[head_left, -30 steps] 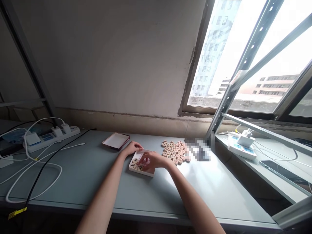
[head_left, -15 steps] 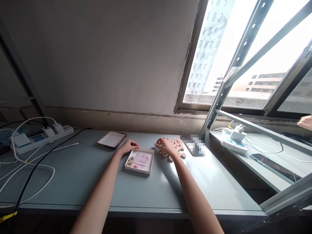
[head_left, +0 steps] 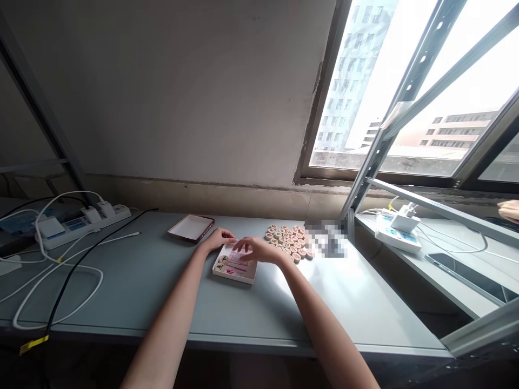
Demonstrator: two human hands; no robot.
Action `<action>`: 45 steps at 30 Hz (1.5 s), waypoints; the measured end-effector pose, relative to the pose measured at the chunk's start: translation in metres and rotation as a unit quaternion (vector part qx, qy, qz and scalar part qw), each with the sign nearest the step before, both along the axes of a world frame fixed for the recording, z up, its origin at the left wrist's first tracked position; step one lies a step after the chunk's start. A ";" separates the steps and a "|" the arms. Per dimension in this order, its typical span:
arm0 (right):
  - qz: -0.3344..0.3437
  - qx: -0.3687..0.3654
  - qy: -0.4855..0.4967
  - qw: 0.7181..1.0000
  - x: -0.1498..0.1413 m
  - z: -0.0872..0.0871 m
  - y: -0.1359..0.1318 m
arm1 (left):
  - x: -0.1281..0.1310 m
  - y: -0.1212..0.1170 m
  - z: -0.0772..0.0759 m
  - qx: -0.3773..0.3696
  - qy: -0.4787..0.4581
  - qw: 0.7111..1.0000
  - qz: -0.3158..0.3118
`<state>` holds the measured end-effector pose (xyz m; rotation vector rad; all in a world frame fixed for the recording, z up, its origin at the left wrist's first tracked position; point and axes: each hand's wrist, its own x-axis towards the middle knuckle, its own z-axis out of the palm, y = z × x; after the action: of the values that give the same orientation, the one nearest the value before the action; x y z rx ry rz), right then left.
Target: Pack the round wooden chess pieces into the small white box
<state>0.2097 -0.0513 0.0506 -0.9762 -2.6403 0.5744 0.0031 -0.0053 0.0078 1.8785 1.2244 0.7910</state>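
Has swung right hand from loose pieces into reach of open box. Touches its far edge with left hand. Cannot tell whether grasping with either.

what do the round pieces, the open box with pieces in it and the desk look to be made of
Round pieces: probably wood, pale and smooth-looking; their tan colour suggests it, though plastic is possible.
Open box: likely white cardboard, given its thin, straight walls.
Desk: grey-blue, semi-gloss, perhaps painted metal or laminate; it reflects window light softly.
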 end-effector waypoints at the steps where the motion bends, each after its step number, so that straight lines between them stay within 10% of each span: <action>1: 0.039 -0.025 -0.010 0.999 -0.006 -0.001 -0.003 | 0.000 0.000 0.000 0.000 0.005 1.000 0.000; 13: -0.021 0.180 -0.051 0.982 -0.044 -0.031 -0.019 | -0.001 0.005 -0.008 -0.014 -0.012 1.000 -0.001; 20: -0.186 0.165 -0.012 0.968 0.016 0.005 0.005 | 0.000 0.001 -0.004 -0.014 -0.014 1.000 0.001; 25: -0.245 0.145 -0.089 0.954 0.048 0.000 0.015 | -0.001 -0.002 -0.001 -0.029 -0.010 1.000 0.003; 33: -0.215 0.137 -0.065 0.965 0.045 -0.005 0.018 | -0.003 0.002 -0.004 -0.017 -0.002 1.000 -0.006; 40: 0.070 0.052 0.031 0.996 -0.016 -0.007 -0.009 | -0.002 0.004 -0.005 -0.012 -0.002 1.000 -0.011; 45: 0.073 0.088 0.034 0.993 -0.050 -0.022 -0.029 | -0.003 0.006 -0.008 -0.023 -0.007 1.000 -0.008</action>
<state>0.1596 -0.0798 0.0282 -0.7047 -2.6629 0.3891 0.0005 0.0007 -0.0004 1.8406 1.2080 0.7599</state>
